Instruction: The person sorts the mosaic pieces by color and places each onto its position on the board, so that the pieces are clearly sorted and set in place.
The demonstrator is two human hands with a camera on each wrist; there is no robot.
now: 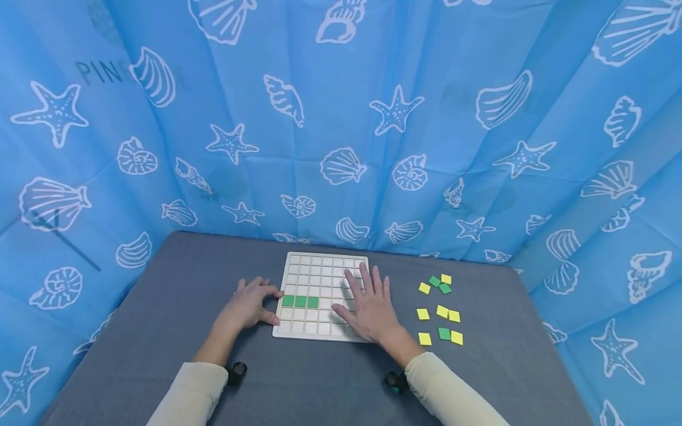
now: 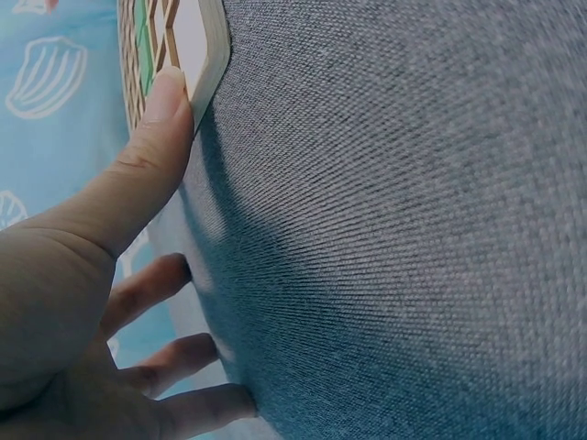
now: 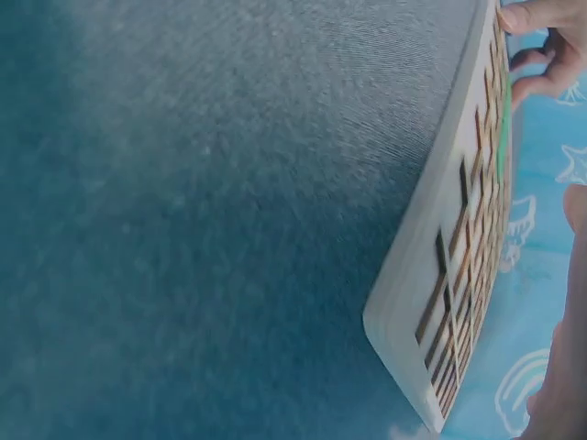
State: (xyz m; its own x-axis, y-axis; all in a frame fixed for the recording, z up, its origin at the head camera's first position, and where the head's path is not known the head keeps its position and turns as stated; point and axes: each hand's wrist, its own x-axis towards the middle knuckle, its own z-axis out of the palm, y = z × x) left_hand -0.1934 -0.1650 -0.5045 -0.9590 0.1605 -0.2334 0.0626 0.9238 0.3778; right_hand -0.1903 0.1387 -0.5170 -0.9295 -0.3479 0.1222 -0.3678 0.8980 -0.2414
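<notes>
A white grid board (image 1: 306, 269) lies on the table, with three green square tiles (image 1: 301, 302) side by side in one row at its left side. At the board's left edge is my left hand (image 1: 247, 305), its thumb (image 2: 156, 119) resting on the rim near the corner and its index fingertip farther up that edge. The other left fingers are spread at the tabletop in the left wrist view. My right hand (image 1: 373, 310) reaches over the board's right part, fingers straight and spread, with no tile visible in it. It hides several of the right-hand cells.
Several loose yellow tiles (image 1: 422, 314) and green tiles (image 1: 444, 333) are scattered on the grey cloth-covered table (image 1: 506, 367) right of the board. A blue curtain (image 1: 373, 195) with white shell and starfish prints hangs behind the table and along its sides.
</notes>
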